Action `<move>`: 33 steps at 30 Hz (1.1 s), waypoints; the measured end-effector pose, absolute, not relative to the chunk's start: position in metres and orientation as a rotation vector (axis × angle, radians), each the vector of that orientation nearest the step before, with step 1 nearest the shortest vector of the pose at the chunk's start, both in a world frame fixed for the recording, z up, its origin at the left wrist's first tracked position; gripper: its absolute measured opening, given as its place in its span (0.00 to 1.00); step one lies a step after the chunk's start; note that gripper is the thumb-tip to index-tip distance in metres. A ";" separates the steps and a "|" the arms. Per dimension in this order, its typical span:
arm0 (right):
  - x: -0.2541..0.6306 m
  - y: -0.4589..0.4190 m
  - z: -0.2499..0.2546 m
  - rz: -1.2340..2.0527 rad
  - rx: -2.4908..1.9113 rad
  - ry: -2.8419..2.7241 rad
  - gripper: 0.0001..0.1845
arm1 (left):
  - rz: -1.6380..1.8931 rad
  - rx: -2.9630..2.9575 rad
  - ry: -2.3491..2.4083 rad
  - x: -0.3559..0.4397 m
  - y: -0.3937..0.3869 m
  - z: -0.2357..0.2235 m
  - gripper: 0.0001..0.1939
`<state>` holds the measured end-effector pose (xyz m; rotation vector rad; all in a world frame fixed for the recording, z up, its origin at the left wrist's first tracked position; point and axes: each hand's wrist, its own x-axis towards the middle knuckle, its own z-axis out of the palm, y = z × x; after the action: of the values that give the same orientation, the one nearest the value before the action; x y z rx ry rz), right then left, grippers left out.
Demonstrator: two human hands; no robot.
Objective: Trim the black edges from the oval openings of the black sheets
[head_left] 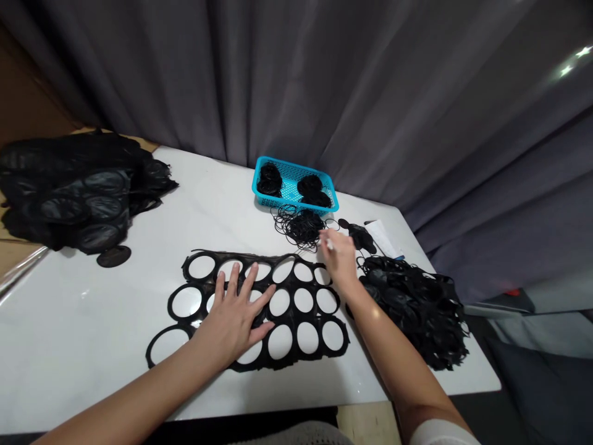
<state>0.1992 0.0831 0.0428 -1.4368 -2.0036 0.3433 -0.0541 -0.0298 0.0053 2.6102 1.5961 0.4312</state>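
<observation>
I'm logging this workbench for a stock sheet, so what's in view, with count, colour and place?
Curtain: one, grey, behind the table
Table: one, white, under everything below
Basket: one, turquoise, far edge of the table
Ring bundles: at least two, black, inside the basket
Ring tangle: one, black, just in front of the basket
Holed sheet: one, black, middle of the table
Scrap heap: one, black, left end of the table
Disc: one, dark, beside the left heap
Scrap heap: one, black, right side of the table
Paper: one, white, right of the tangle
White stick: one, white, in the right hand
Left hand: one, flat on the sheet
Right hand: one, above the sheet, near the tangle
</observation>
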 end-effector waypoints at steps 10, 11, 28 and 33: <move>0.127 0.065 0.043 1.002 -1.302 -1.959 0.10 | 0.481 2.823 1.580 -0.091 -0.038 0.001 0.33; 0.118 0.058 0.041 1.068 -1.259 -1.993 0.09 | 0.507 2.829 1.594 -0.094 -0.040 -0.002 0.32; 0.107 0.045 0.036 1.153 -1.118 -2.065 0.06 | 0.519 2.752 1.658 -0.096 -0.048 -0.013 0.32; 0.105 0.026 0.027 0.835 -1.033 -2.211 0.06 | 0.503 2.723 1.683 -0.094 -0.050 -0.012 0.30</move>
<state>0.1045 0.0259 0.0271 -1.0327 -2.2111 0.8348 -0.0944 -0.0500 -0.0116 2.7230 1.6833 0.5030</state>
